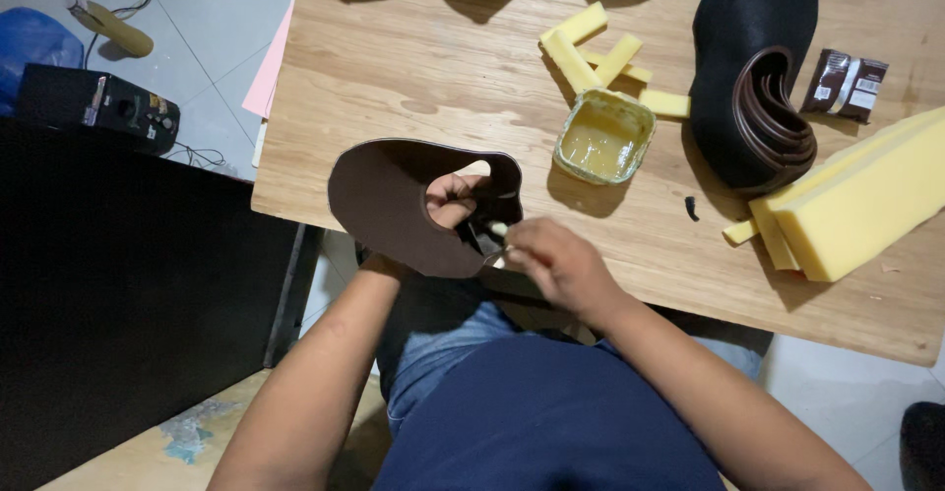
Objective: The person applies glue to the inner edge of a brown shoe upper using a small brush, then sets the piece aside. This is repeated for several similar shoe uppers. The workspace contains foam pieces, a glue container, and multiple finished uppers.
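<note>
My left hand (451, 199) holds a dark brown leather shoe-upper piece (389, 206) from underneath, fingers showing through its curved opening. My right hand (556, 263) pinches a small brush or applicator with a pale tip (497, 230), which touches the piece's inner edge near the opening. A small square tub of yellowish glue (602, 139) stands on the wooden table (413, 68) just beyond my right hand. Both hands hover over the table's near edge, above my lap.
Yellow foam strips (591, 50) lie behind the tub; a large yellow foam block (866, 196) sits at the right. A stack of dark leather pieces (753, 78) and a small brown packet (847, 83) lie at the far right. Dark shoe parts line the far edge. A black case stands at left.
</note>
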Motion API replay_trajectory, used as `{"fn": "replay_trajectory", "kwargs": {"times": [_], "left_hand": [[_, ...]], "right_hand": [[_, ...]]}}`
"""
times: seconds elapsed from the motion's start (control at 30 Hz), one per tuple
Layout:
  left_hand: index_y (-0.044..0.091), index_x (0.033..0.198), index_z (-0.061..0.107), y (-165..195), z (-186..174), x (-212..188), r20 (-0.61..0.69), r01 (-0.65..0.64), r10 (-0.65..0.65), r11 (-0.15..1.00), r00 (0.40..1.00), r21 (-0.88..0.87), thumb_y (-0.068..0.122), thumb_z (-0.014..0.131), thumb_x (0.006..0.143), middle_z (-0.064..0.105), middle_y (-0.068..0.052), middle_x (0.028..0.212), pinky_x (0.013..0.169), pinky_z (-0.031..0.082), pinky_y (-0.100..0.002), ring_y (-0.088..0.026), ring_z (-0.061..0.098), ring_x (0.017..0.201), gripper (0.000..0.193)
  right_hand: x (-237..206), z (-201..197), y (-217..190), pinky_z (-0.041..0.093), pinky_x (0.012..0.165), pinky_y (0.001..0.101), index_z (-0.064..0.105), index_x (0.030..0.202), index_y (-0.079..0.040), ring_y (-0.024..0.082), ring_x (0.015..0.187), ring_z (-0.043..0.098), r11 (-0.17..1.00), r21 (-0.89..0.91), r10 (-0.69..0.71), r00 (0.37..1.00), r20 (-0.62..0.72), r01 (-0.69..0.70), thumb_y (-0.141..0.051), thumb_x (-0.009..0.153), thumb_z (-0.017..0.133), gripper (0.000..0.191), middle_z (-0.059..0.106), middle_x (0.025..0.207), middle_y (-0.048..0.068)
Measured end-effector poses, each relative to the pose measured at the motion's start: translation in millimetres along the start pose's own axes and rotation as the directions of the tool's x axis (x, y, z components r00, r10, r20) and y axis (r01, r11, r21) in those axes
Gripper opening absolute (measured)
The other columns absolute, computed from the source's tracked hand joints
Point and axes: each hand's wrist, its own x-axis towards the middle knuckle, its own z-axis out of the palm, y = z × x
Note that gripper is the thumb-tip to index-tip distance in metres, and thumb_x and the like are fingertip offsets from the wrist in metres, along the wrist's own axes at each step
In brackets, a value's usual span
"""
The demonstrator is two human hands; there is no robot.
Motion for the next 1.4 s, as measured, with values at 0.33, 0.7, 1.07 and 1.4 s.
{"fn": "replay_trajectory", "kwargs": {"times": [0.33, 0.7, 1.07, 1.4], "left_hand": [[-0.002, 0.107, 0.059, -0.9, -1.6, 7.2, -0.01, 0.08, -0.081, 0.994, 0.997, -0.075, 0.0, 0.06, 0.101, 0.065, -0.011, 0.128, 0.111, 0.043, -0.032, -0.016, 0.057, 0.126, 0.007], [-0.002, 0.116, 0.059, 6.4, 0.0, -4.5, 0.058, -0.004, -0.003, 0.992, 0.998, 0.122, 0.002, 0.057, 0.098, 0.059, -0.007, 0.124, 0.105, 0.043, -0.031, -0.015, 0.055, 0.122, 0.018], [0.0, 0.098, 0.061, 2.8, 11.2, 12.2, -0.031, -0.055, 0.077, 0.89, 0.997, 0.452, 0.004, 0.061, 0.092, 0.063, -0.007, 0.095, 0.088, 0.05, -0.033, -0.018, 0.062, 0.099, 0.007], [0.001, 0.098, 0.067, 28.5, 22.6, 15.2, -0.229, 0.352, -0.291, 0.887, 0.929, 0.301, 0.016, 0.064, 0.09, 0.068, -0.009, 0.087, 0.078, 0.055, -0.037, -0.021, 0.065, 0.085, 0.017]], "right_hand": [[17.7, -5.6, -8.6, 0.056, 0.085, 0.037, 0.065, 0.109, -0.007, 0.031, 0.104, 0.066, 0.994, -0.021, -0.103, 0.971, 0.217, 0.11, -0.003, 0.086, 0.069, 0.023, 0.064, 0.121, 0.015], [10.6, -32.1, 8.2, 0.055, 0.088, 0.0346, 0.066, 0.096, -0.003, 0.024, 0.095, 0.069, 0.935, 0.248, 0.205, 0.957, 0.206, -0.254, -0.004, 0.087, 0.063, 0.01, 0.072, 0.101, 0.011], [-3.0, -35.9, -1.9, 0.055, 0.084, 0.0336, 0.066, 0.097, -0.001, 0.02, 0.091, 0.068, 0.93, 0.233, 0.301, 0.953, -0.037, -0.285, -0.006, 0.088, 0.064, 0.011, 0.07, 0.098, 0.009], [-25.2, -34.3, 7.6, 0.058, 0.077, 0.0297, 0.065, 0.099, 0.001, 0.014, 0.085, 0.068, 0.824, 0.438, 0.409, 0.912, -0.022, -0.359, -0.004, 0.094, 0.063, 0.007, 0.069, 0.098, 0.01]]}}
